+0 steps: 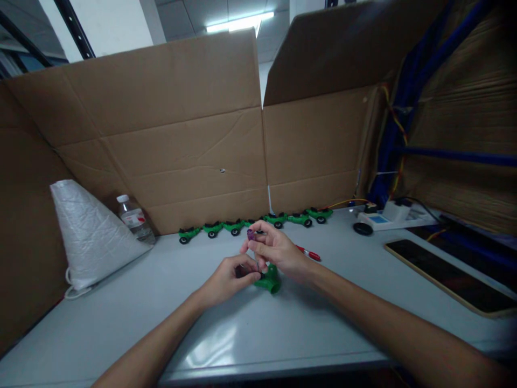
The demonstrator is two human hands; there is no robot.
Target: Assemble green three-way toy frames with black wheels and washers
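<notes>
In the head view, the right hand (278, 252) has its grip closed round a small purple-handled tool (251, 235); the left hand's (230, 280) grip appears pinched on a green toy piece (273, 280) low on the tabletop (258, 334), though overlapping fingers obscure the contact. Just beyond stand a red pen (310, 253) and a row of green toy vehicles (233, 228) along the cardboard wall (186, 145). A silver bag (92, 242) and bottle (135, 220) bound the left, a phone (448, 276) and power strip (416, 216) the right; tabletop stretches between forearms and front edge.
</notes>
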